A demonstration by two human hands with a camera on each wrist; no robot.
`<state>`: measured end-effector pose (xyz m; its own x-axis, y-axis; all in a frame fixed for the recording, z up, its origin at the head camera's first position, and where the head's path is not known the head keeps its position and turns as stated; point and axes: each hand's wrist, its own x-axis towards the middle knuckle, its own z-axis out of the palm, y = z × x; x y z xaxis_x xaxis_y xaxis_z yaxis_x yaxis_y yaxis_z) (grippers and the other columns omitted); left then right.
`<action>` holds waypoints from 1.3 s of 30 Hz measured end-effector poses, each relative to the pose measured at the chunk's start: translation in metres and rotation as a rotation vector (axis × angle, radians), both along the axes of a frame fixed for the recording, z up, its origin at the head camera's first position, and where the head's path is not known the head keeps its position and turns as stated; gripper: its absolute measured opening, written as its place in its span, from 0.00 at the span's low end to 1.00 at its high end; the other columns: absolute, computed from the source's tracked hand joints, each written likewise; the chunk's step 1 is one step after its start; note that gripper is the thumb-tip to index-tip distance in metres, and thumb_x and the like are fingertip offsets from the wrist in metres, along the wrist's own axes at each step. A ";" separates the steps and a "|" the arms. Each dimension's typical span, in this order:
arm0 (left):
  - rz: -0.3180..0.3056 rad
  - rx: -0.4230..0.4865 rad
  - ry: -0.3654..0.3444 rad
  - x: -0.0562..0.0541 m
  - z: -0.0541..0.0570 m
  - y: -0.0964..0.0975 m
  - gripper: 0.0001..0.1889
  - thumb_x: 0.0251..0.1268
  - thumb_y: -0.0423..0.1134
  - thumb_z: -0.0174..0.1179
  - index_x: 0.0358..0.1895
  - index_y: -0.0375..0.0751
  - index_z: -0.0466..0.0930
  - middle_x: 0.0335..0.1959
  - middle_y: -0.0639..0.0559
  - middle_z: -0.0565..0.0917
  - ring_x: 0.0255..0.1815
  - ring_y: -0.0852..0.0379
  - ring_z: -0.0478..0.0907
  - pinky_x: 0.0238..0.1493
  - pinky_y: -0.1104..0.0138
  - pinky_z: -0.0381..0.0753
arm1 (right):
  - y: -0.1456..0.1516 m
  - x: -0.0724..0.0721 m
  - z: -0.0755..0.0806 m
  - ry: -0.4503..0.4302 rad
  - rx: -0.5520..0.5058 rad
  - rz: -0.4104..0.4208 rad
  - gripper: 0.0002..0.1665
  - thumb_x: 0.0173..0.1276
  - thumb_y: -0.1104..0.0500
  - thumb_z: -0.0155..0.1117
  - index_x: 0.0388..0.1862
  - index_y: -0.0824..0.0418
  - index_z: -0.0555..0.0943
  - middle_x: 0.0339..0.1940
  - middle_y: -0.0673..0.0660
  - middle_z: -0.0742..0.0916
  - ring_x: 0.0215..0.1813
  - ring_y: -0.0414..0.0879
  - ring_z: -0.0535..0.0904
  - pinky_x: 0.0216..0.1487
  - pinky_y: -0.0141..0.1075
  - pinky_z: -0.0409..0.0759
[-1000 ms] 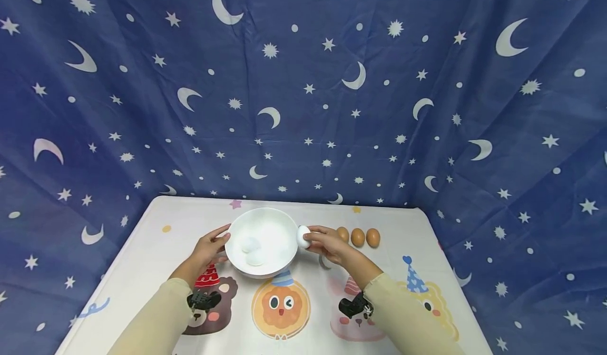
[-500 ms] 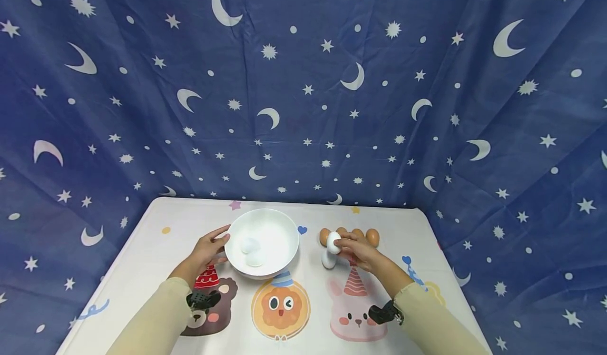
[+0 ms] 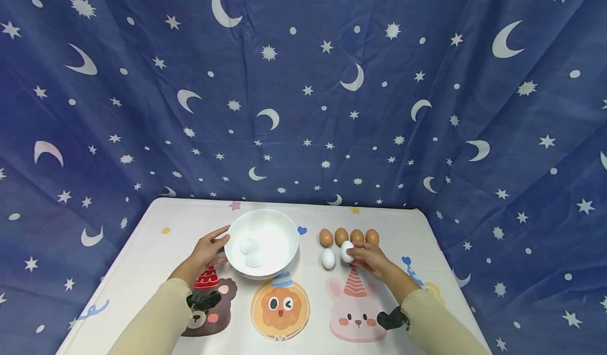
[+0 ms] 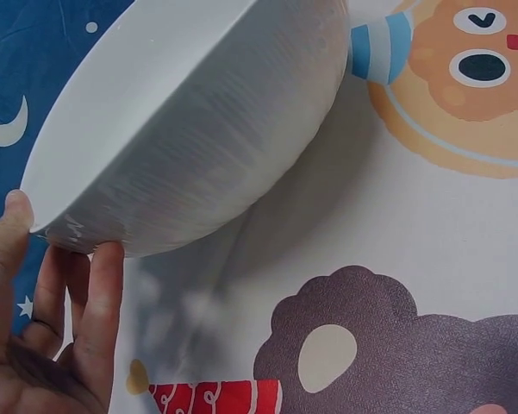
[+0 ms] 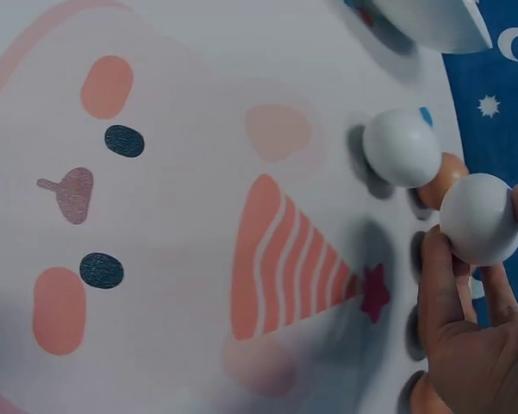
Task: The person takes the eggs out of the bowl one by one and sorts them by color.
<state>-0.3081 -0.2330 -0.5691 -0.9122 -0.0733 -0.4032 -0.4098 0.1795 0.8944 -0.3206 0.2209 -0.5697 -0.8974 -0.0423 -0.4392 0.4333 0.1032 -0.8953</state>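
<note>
My left hand (image 3: pixel 207 250) holds the left side of a white bowl (image 3: pixel 284 228), thumb at the rim and fingers against the outer wall in the left wrist view. Two white eggs (image 3: pixel 254 259) lie inside the bowl. To the bowl's right, my right hand (image 3: pixel 372 260) pinches a white egg (image 3: pixel 348 251) between thumb and fingers. Another white egg (image 3: pixel 328 258) rests on the table just left of it. Behind them stands a row of several brown eggs (image 3: pixel 325 237), partly hidden by the hand in the right wrist view.
A pale tablecloth (image 3: pixel 189 218) printed with cartoon animals covers the table. Its far edge meets a dark blue curtain (image 3: pixel 303 134) with moons and stars. Dark straps (image 3: pixel 204 299) sit around both wrists.
My right hand has carried the white egg from beside the bowl's right rim rightward, past the other white egg, to in front of the brown row. The left hand and bowl stay put.
</note>
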 end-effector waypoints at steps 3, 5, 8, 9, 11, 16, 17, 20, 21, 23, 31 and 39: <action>-0.006 0.009 0.006 0.000 -0.001 0.000 0.29 0.76 0.49 0.51 0.76 0.52 0.60 0.67 0.30 0.68 0.65 0.35 0.73 0.44 0.59 0.88 | 0.000 0.001 -0.005 -0.007 0.017 -0.002 0.34 0.63 0.63 0.68 0.65 0.75 0.69 0.49 0.66 0.83 0.35 0.43 0.85 0.42 0.35 0.88; -0.010 0.014 0.010 0.000 0.000 0.001 0.29 0.77 0.49 0.51 0.76 0.51 0.59 0.67 0.30 0.67 0.65 0.35 0.73 0.45 0.58 0.88 | 0.000 0.001 -0.008 -0.021 0.037 -0.001 0.34 0.62 0.64 0.69 0.65 0.75 0.70 0.47 0.64 0.85 0.34 0.42 0.85 0.43 0.35 0.88; -0.010 0.019 0.006 0.000 0.000 0.001 0.28 0.77 0.49 0.50 0.76 0.51 0.59 0.68 0.30 0.67 0.65 0.35 0.72 0.45 0.58 0.88 | 0.001 0.001 -0.013 -0.040 0.063 0.005 0.35 0.62 0.64 0.69 0.66 0.76 0.70 0.48 0.65 0.85 0.35 0.43 0.85 0.46 0.38 0.87; -0.010 0.018 0.003 0.000 0.000 0.001 0.28 0.77 0.48 0.50 0.77 0.52 0.59 0.68 0.30 0.67 0.65 0.35 0.72 0.45 0.58 0.88 | 0.001 0.001 -0.014 -0.044 0.071 0.002 0.35 0.62 0.64 0.69 0.65 0.76 0.70 0.49 0.65 0.85 0.36 0.44 0.85 0.46 0.38 0.88; -0.009 0.018 -0.001 0.000 0.000 0.001 0.28 0.77 0.48 0.50 0.77 0.52 0.59 0.68 0.30 0.66 0.66 0.34 0.71 0.45 0.59 0.88 | 0.001 0.001 -0.017 -0.051 0.083 -0.008 0.34 0.62 0.65 0.70 0.64 0.76 0.71 0.48 0.65 0.86 0.36 0.44 0.86 0.45 0.37 0.88; -0.013 0.022 -0.003 0.000 0.000 0.000 0.29 0.77 0.49 0.50 0.77 0.52 0.59 0.68 0.31 0.66 0.67 0.34 0.70 0.46 0.59 0.88 | -0.002 0.000 -0.020 -0.053 0.114 -0.036 0.29 0.61 0.66 0.70 0.59 0.77 0.75 0.42 0.62 0.86 0.35 0.45 0.86 0.43 0.37 0.88; -0.014 0.024 -0.002 0.000 0.000 0.000 0.29 0.77 0.49 0.50 0.77 0.52 0.58 0.68 0.30 0.66 0.67 0.34 0.70 0.46 0.58 0.88 | -0.003 0.000 -0.020 -0.053 0.123 -0.037 0.28 0.61 0.66 0.70 0.58 0.77 0.75 0.41 0.62 0.87 0.34 0.44 0.86 0.43 0.37 0.88; -0.015 0.025 -0.003 -0.001 0.000 0.000 0.29 0.77 0.49 0.50 0.77 0.52 0.59 0.67 0.30 0.66 0.66 0.34 0.71 0.46 0.58 0.88 | -0.005 -0.001 -0.021 -0.053 0.154 -0.046 0.27 0.60 0.65 0.72 0.56 0.76 0.77 0.39 0.60 0.87 0.32 0.43 0.85 0.42 0.37 0.88; -0.014 0.025 -0.004 0.000 0.000 0.000 0.28 0.77 0.49 0.50 0.77 0.52 0.59 0.67 0.30 0.66 0.66 0.34 0.71 0.46 0.58 0.88 | -0.005 -0.001 -0.021 -0.052 0.168 -0.048 0.26 0.59 0.65 0.72 0.55 0.75 0.78 0.38 0.60 0.87 0.32 0.43 0.85 0.42 0.37 0.88; -0.016 0.021 -0.002 0.000 0.000 0.000 0.28 0.77 0.49 0.50 0.77 0.52 0.59 0.68 0.30 0.66 0.66 0.34 0.71 0.45 0.59 0.88 | -0.006 -0.001 -0.021 -0.046 0.199 -0.050 0.26 0.58 0.64 0.73 0.55 0.74 0.79 0.37 0.59 0.87 0.31 0.42 0.85 0.41 0.36 0.88; -0.023 0.020 0.003 0.001 0.001 -0.001 0.28 0.78 0.48 0.50 0.77 0.52 0.58 0.69 0.31 0.67 0.66 0.35 0.71 0.45 0.59 0.88 | -0.009 0.001 -0.020 -0.021 0.255 -0.053 0.26 0.57 0.64 0.74 0.53 0.75 0.79 0.35 0.58 0.88 0.31 0.43 0.86 0.40 0.37 0.89; -0.026 0.014 0.007 0.000 0.000 -0.002 0.29 0.77 0.49 0.50 0.77 0.53 0.58 0.68 0.30 0.67 0.66 0.35 0.72 0.45 0.59 0.88 | -0.009 -0.001 -0.022 -0.029 0.248 -0.082 0.28 0.58 0.63 0.74 0.54 0.75 0.78 0.38 0.60 0.88 0.34 0.44 0.86 0.42 0.37 0.88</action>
<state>-0.3079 -0.2350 -0.5691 -0.9167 -0.0438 -0.3972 -0.3984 0.1775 0.8999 -0.3213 0.2118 -0.5912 -0.8804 0.1427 -0.4523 0.4742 0.2818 -0.8341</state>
